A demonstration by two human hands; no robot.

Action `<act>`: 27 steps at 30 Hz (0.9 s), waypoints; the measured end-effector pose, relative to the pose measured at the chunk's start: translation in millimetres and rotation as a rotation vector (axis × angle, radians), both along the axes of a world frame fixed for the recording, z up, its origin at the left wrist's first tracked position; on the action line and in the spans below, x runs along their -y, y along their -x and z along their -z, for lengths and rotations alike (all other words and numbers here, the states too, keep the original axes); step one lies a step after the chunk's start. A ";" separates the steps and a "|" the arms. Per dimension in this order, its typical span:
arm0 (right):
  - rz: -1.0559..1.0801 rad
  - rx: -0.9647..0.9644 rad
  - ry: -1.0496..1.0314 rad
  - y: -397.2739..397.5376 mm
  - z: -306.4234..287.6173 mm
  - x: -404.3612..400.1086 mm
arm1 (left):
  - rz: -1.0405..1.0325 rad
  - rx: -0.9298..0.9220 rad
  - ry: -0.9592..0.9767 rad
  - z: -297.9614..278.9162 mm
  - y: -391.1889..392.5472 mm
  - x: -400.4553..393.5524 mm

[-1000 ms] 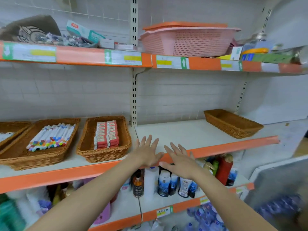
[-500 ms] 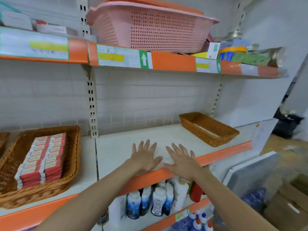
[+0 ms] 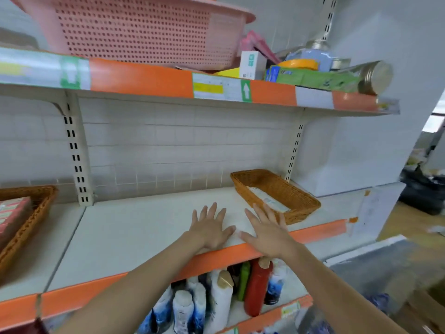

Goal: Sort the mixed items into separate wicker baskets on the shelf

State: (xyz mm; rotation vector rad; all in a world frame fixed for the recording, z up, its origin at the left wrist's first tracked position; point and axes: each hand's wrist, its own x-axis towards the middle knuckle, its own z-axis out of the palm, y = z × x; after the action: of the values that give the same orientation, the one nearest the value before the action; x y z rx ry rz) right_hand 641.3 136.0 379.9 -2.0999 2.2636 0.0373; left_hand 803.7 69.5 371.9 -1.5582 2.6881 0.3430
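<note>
My left hand (image 3: pixel 210 227) and my right hand (image 3: pixel 267 231) lie flat, fingers spread, side by side on the front of the middle shelf (image 3: pixel 134 227); neither holds anything. A wicker basket (image 3: pixel 301 196) stands just beyond my right hand at the shelf's right end, with a flat pale packet (image 3: pixel 266 200) lying in it. At the far left edge another wicker basket (image 3: pixel 36 208) holds red and white boxes (image 3: pixel 12 213); it is partly cut off by the frame.
A pink perforated plastic basket (image 3: pixel 134 27) sits on the upper shelf, beside small boxes, a green pack and a jar (image 3: pixel 375 77). Bottles (image 3: pixel 216 302) stand on the lower shelf under my hands. A black bag (image 3: pixel 421 189) lies on the floor at right.
The view has swung right and closer: the marker basket has left the frame and the box basket has slid to the left edge. Both hands stay flat and empty, now nearer the right basket.
</note>
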 end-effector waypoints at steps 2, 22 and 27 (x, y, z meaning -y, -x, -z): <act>0.009 0.015 0.020 30.6 -3.0 -0.5 | -0.013 -0.005 0.023 -6.0 29.5 -2.9; -0.043 0.097 0.028 176.3 -11.2 92.9 | -0.013 -0.010 0.100 -14.4 187.6 79.1; -0.098 0.084 0.008 187.2 -6.2 121.6 | -0.028 0.026 0.097 -9.0 199.1 100.0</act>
State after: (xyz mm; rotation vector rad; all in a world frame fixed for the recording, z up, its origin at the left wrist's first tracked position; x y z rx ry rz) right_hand 454.2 14.4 386.2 -2.1712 2.1169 -0.0548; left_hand 604.6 -30.4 380.9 -1.6147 2.7032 0.1943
